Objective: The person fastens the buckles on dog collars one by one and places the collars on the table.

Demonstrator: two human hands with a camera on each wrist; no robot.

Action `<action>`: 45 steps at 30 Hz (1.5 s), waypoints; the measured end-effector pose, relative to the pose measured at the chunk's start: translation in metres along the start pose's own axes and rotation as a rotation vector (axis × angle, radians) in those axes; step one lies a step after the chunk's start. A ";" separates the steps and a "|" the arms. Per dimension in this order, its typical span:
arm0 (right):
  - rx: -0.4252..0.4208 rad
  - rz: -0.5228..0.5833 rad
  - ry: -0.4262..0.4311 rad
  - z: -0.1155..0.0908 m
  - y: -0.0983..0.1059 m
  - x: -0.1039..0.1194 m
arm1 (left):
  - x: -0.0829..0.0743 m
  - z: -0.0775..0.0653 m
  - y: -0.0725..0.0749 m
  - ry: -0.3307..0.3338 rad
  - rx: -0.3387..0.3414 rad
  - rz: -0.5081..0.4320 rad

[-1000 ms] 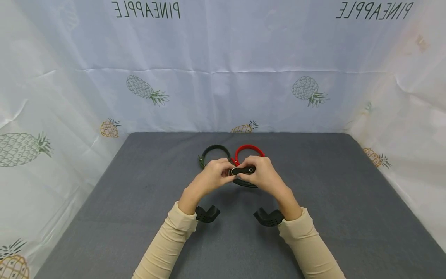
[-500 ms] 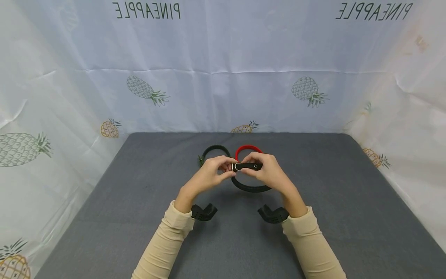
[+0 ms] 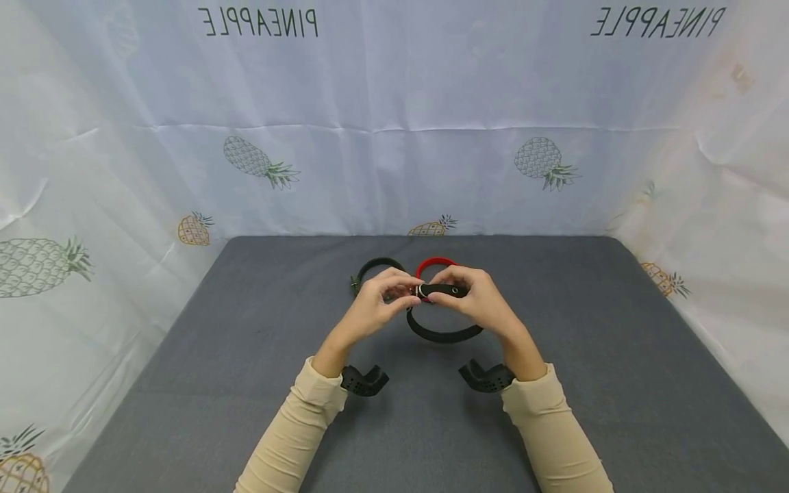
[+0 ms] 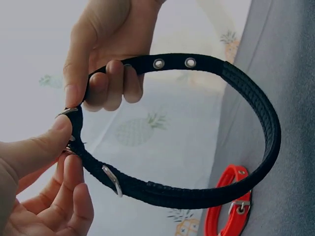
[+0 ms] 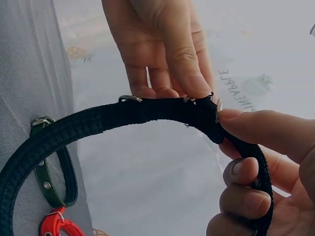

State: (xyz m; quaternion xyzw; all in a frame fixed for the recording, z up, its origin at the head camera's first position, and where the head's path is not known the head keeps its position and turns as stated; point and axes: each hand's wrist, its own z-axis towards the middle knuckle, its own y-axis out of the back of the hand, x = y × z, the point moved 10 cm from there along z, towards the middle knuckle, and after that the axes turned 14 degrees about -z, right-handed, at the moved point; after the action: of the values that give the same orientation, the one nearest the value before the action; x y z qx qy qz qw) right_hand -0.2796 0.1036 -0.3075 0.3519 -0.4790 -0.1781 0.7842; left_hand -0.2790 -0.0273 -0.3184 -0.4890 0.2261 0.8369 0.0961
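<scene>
A black dog collar (image 3: pixel 445 337) is held up in a loop between both hands, above the table. My left hand (image 3: pixel 372 306) pinches it at the metal buckle (image 4: pixel 69 112) between thumb and fingers. With thumb and curled fingers, my right hand (image 3: pixel 479 299) grips the strap's tongue end just beyond that buckle. Metal eyelets (image 4: pixel 190 63) show along the tongue, and a D-ring (image 4: pixel 113 181) sits on the strap near my left hand. In the right wrist view the right thumb (image 5: pixel 268 128) presses beside the buckle. Fingers hide part of the buckle.
Behind the hands a dark green collar (image 3: pixel 380 261) and a red collar (image 3: pixel 435 261) lie looped on the grey table (image 3: pixel 246 356). A white curtain (image 3: pixel 401 89) printed with pineapples stands behind the table and along its sides.
My right hand has shifted right and slightly away from me, drawing the tongue end along. More of the black collar's lower loop now shows. The left hand still pinches near the buckle.
</scene>
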 end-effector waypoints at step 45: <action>0.011 0.246 -0.022 0.005 -0.011 0.002 | 0.005 0.000 0.011 0.063 -0.119 -0.241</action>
State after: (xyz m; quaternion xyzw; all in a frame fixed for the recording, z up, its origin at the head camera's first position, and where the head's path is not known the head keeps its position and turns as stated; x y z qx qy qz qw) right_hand -0.2821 0.0934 -0.3129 0.2926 -0.5280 -0.0817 0.7930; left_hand -0.2864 -0.0374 -0.3197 -0.5435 0.1184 0.8155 0.1595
